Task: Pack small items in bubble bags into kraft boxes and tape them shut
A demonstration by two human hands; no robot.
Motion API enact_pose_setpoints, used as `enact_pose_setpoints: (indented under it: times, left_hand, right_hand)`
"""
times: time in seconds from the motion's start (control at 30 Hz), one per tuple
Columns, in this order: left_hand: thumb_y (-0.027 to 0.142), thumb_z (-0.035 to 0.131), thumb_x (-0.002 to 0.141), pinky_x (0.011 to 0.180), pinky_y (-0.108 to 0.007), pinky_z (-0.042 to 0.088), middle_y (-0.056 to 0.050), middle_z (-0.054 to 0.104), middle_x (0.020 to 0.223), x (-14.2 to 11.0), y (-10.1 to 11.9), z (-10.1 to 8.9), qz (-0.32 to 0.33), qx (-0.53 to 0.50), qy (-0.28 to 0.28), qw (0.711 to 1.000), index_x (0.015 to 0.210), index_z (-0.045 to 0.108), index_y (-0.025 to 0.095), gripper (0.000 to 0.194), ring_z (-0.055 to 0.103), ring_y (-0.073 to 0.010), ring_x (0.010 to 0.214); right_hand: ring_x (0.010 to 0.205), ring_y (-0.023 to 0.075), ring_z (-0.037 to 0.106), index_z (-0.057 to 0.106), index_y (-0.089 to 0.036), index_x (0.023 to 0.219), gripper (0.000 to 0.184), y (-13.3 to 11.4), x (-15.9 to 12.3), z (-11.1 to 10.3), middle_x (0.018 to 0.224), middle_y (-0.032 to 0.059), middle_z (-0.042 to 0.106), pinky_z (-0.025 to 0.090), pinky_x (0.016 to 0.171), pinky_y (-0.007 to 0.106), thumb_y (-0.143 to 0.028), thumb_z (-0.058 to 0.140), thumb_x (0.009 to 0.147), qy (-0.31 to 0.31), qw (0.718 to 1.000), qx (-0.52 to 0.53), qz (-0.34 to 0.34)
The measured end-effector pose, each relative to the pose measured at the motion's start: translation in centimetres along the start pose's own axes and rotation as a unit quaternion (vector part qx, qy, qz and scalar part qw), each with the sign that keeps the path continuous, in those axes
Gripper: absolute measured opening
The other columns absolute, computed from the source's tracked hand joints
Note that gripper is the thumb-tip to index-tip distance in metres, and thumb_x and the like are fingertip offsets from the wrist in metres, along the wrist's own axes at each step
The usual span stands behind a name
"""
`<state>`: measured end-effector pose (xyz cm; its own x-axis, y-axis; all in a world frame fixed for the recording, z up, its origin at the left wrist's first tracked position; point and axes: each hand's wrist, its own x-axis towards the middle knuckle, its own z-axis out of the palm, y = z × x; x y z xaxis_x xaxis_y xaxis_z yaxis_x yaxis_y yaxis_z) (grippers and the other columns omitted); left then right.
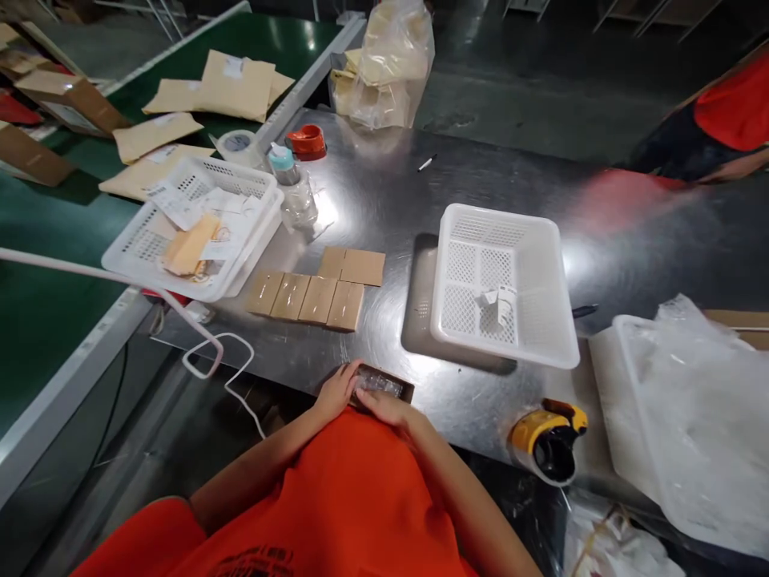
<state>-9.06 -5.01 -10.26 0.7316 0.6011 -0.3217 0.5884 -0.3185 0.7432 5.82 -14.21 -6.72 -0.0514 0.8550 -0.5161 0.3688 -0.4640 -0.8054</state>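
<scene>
Close against my body, at the table's front edge, is an open small cardboard box [409, 393] with a clear plastic-wrapped item [384, 385] inside. My left hand [336, 394] grips the left side of this box, its fingertips at the rim. Across the near side lies my right hand [385, 407], closed on the box with its thumb over the wrapped item; its other fingers are partly hidden. Beyond my hands, several closed small cardboard boxes [317, 300] stand in a row. A flat cardboard piece [363, 268] adjoins them.
A white plastic basket [505, 349] holds a paper scrap. Papers fill another basket [129, 255]. A yellow tape dispenser [532, 433] stands near the front edge, beside a bin of clear plastic packaging [709, 417]. Parcels [237, 84] lie on the green conveyor [30, 232]. Another person [730, 108] stands far right.
</scene>
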Motion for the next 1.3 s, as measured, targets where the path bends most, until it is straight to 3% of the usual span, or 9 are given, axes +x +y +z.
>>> enact_pose_setpoints:
  times: [0.1,0.27,0.47,0.6,0.83,0.93,1.03,1.2,1.3]
  left_hand:
    - [0.026,0.027,0.096,0.104,-0.041,0.044,-0.009,0.056,0.13,-0.1,0.2,0.0,-0.012,0.006,-0.001,1.0,0.141,0.039,0.025,0.046,0.053,-0.0223,0.121]
    - [0.029,0.034,0.095,0.098,-0.039,0.047,-0.01,0.048,0.137,-0.1,0.2,-0.4,-0.01,-0.025,0.002,1.0,0.142,0.039,0.027,0.047,0.058,-0.0219,0.112]
    - [0.038,0.052,0.089,0.061,-0.03,0.054,-0.008,0.065,0.105,1.6,-0.3,-1.5,-0.106,-0.112,-0.107,0.982,0.147,0.03,0.024,0.063,0.06,-0.0128,0.06]
    - [0.033,0.074,0.073,0.084,-0.032,0.052,-0.007,0.056,0.119,3.3,0.7,-0.7,-0.116,-0.014,-0.097,0.988,0.125,0.052,0.023,0.058,0.063,-0.021,0.097]
    - [0.032,0.083,0.063,0.09,-0.034,0.049,-0.01,0.047,0.133,3.6,2.7,1.1,-0.16,0.078,-0.042,0.983,0.132,0.043,0.022,0.081,0.061,-0.0264,0.11]
    - [0.031,0.082,0.066,0.093,-0.035,0.049,-0.013,0.036,0.146,3.0,2.2,1.2,-0.106,0.114,-0.001,0.988,0.147,0.025,0.026,0.1,0.056,-0.028,0.12]
    - [0.024,0.075,0.075,0.097,-0.037,0.048,-0.01,0.034,0.151,2.6,0.9,0.6,0.01,0.18,0.016,0.983,0.145,0.035,0.032,0.08,0.053,-0.027,0.122]
    - [0.025,0.053,0.091,0.094,-0.042,0.047,-0.01,0.036,0.153,3.0,-0.2,-1.7,0.221,0.302,-0.064,0.925,0.138,0.048,0.034,0.048,0.057,-0.0275,0.115]
    - [0.024,0.046,0.093,0.087,-0.042,0.05,-0.015,0.033,0.154,3.4,0.9,-2.1,0.217,0.362,-0.128,0.897,0.144,0.04,0.024,0.051,0.062,-0.0282,0.106]
  right_hand:
    - [0.112,0.0246,0.061,0.071,-0.021,0.107,0.037,0.6,-2.7,0.0,0.121,0.0106,0.068,0.045,0.101,0.041,-0.043,0.046,0.091,0.041,0.997,-0.012,-0.059]
    - [0.092,0.0226,0.063,0.059,-0.021,0.124,0.042,5.4,-6.6,-1.1,0.123,0.0142,0.059,0.053,0.086,0.042,-0.042,0.048,0.088,0.334,0.938,0.093,-0.012]
    - [0.097,0.024,0.061,0.051,-0.019,0.125,0.069,9.3,-3.3,-0.9,0.121,0.0124,0.057,0.053,0.082,0.04,-0.055,0.065,0.068,0.239,0.941,0.238,0.028]
    - [0.096,0.0237,0.06,0.056,-0.021,0.106,0.057,8.1,-1.0,-0.1,0.109,0.0067,0.055,0.051,0.085,0.039,-0.046,0.076,0.058,0.324,0.934,0.132,0.069]
    - [0.101,0.0272,0.062,0.053,-0.023,0.114,0.056,8.5,-1.2,0.6,0.112,0.0073,0.056,0.054,0.084,0.042,-0.038,0.073,0.065,0.356,0.932,0.069,0.025]
    - [0.112,0.0266,0.06,0.05,-0.024,0.125,0.056,9.7,-1.8,0.6,0.121,0.0092,0.055,0.053,0.092,0.04,-0.041,0.067,0.075,0.356,0.93,0.049,-0.074]
    - [0.113,0.026,0.061,0.053,-0.025,0.123,0.046,10.3,-2.3,0.5,0.125,0.0099,0.056,0.055,0.091,0.039,-0.041,0.062,0.081,0.375,0.92,0.014,-0.11]
    - [0.102,0.0236,0.067,0.057,-0.029,0.125,0.043,10.7,-2.2,0.6,0.134,0.0086,0.054,0.06,0.077,0.034,-0.043,0.056,0.085,0.375,0.922,-0.032,-0.094]
    - [0.093,0.0223,0.07,0.063,-0.03,0.121,0.039,11.6,-1.7,0.2,0.135,0.0081,0.055,0.061,0.071,0.033,-0.045,0.051,0.086,0.356,0.93,-0.051,-0.081]
